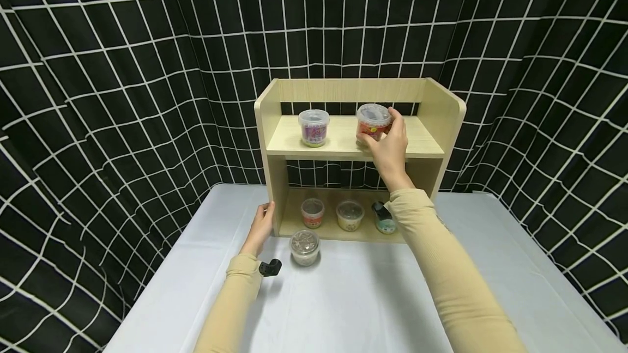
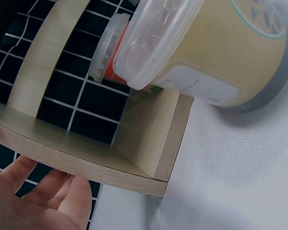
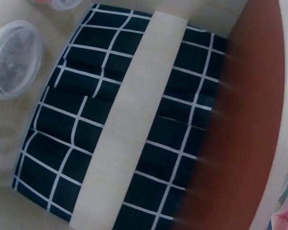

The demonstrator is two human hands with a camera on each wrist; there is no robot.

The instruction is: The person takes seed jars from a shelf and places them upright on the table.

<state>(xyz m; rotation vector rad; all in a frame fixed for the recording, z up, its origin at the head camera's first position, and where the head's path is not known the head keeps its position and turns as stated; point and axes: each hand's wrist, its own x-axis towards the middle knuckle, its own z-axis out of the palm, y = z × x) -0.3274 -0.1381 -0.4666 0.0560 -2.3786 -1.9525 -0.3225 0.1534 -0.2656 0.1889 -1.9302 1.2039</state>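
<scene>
At the upper shelf, my right hand [image 1: 391, 151] grips a plastic tub [image 1: 371, 124] with a clear lid and red label, thumb on one side and fingers on the other. A sliver of its label shows at the edge of the right wrist view. My left hand [image 1: 260, 227] touches the left side panel [image 2: 81, 163] of the wooden shelf unit, its fingers loosely bent along the panel's outer face. Beside that hand, a grey-lidded tub [image 1: 305, 249] stands on the table before the unit. In the left wrist view this tub has a yellowish body [image 2: 221, 52].
A purple-labelled tub [image 1: 314, 129] stands on the upper shelf, left of the held one. Below, the bottom shelf bears a red-labelled tub [image 1: 312, 214], a pale yellow tub [image 1: 350, 217] and a teal tub [image 1: 386, 223], partly covered by the right wrist camera. Black gridded cloth [image 1: 343, 26] hangs behind.
</scene>
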